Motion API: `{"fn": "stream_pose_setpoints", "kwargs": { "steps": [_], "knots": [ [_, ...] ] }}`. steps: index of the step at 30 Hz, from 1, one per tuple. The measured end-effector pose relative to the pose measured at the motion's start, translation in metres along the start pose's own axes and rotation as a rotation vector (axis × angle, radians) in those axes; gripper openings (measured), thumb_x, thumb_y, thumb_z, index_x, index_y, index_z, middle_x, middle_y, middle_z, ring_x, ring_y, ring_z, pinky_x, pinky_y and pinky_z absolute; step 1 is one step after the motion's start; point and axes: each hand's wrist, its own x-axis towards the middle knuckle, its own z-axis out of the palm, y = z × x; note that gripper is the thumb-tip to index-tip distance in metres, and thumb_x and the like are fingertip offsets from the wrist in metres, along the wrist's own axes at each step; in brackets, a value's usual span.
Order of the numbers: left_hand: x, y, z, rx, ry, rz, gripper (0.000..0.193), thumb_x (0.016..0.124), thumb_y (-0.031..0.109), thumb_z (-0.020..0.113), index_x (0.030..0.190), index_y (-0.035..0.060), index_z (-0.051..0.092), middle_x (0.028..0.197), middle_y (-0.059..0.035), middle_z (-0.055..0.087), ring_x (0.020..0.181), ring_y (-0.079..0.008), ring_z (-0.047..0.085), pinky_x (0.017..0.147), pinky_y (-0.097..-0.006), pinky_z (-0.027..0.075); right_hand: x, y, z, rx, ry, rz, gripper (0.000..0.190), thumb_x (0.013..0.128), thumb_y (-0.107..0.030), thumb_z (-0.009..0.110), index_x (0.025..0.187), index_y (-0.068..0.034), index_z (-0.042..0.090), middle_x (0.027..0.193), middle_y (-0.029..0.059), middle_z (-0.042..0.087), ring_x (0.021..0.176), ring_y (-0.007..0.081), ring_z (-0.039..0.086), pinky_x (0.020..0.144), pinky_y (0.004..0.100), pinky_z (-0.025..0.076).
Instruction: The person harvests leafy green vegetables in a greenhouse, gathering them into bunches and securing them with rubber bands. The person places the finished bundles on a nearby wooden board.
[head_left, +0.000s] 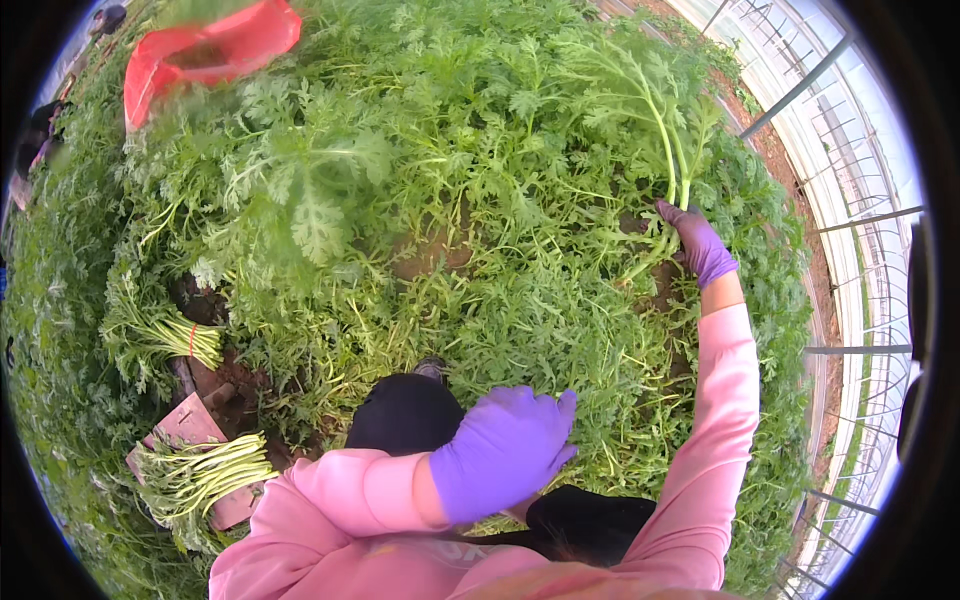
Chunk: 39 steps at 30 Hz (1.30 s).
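My right hand (697, 240), in a purple glove, grips a few pale green stems of a leafy plant (667, 142) near their base, at the right above the growing greens. Close to my body and over my knees, my left hand (502, 450), also gloved in purple, has its fingers partly bent; no held thing shows, and its palm side is hidden. At the left, a bundle of cut stems (180, 337) bound with a red band lies among the plants. Below it, loose cut stems (217, 472) lie on a pinkish board (187, 421).
A red plastic bag or sheet (217, 49) rests on the greens at the upper left. Other people (37, 142) are at the far left edge. Dense leafy plants surround me. Metal hoops and plastic sheeting of a greenhouse (855, 262) stand along the right.
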Motion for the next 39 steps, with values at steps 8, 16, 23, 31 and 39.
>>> {"fn": "stream_pose_setpoints", "kwargs": {
  "steps": [8, 16, 23, 31, 39],
  "knots": [
    [0.057, 0.020, 0.003, -0.569, 0.418, 0.064, 0.064, 0.093, 0.041, 0.059, 0.138, -0.0024, 0.043, 0.115, -0.0241, 0.062, 0.112, -0.0350, 0.058, 0.096, -0.0386, 0.046, -0.255, -0.007, -0.006, -0.209, 0.079, -0.094, 0.066, 0.086, -0.050, 0.069, 0.124, 0.002, 0.053, 0.101, 0.0112, 0.066, 0.089, 0.0218, 0.062, 0.076, 0.0357, 0.051],
    [0.113, 0.022, 0.037, -2.079, 0.351, -0.020, 0.038, 0.100, 0.028, 0.052, 0.120, -0.0038, 0.051, 0.093, -0.0105, 0.065, 0.093, -0.0249, 0.065, 0.084, -0.0350, 0.054, -0.282, 0.079, 0.055, -0.554, 0.201, -0.434, 0.038, 0.086, -0.017, 0.070, 0.120, 0.000, 0.060, 0.109, 0.0173, 0.068, 0.094, 0.0281, 0.065, 0.086, 0.0343, 0.050],
    [0.145, 0.004, 0.046, -2.439, 0.699, -0.081, 0.025, 0.102, 0.032, 0.048, 0.097, 0.0076, 0.050, 0.068, -0.0011, 0.049, 0.062, -0.0174, 0.048, 0.060, -0.0313, 0.045, -0.255, 0.104, 0.031, 0.472, -0.044, -0.384, 0.038, 0.095, -0.017, 0.063, 0.127, 0.000, 0.053, 0.088, -0.0031, 0.059, 0.068, 0.0064, 0.050, 0.059, 0.0210, 0.041],
    [0.151, 0.061, 0.060, -2.028, 0.901, -0.036, 0.021, 0.103, 0.031, 0.047, 0.100, 0.0097, 0.049, 0.067, 0.0024, 0.044, 0.058, -0.0101, 0.041, 0.055, -0.0252, 0.038, -0.104, 0.192, 0.034, 0.862, 0.006, -0.128, 0.032, 0.097, -0.028, 0.049, 0.105, -0.001, 0.064, 0.083, 0.0098, 0.065, 0.064, 0.0246, 0.062, 0.055, 0.0360, 0.049],
    [0.180, 0.005, 0.087, -1.776, 0.819, 0.169, 0.045, 0.100, 0.038, 0.050, 0.130, 0.0031, 0.050, 0.106, -0.0062, 0.058, 0.100, -0.0159, 0.052, 0.094, -0.0316, 0.041, -0.105, 0.184, 0.002, 0.252, 0.392, -0.501, 0.044, 0.091, -0.014, 0.052, 0.133, 0.000, 0.051, 0.120, 0.0120, 0.062, 0.095, 0.0187, 0.064, 0.077, 0.0351, 0.052]
  ]
}}
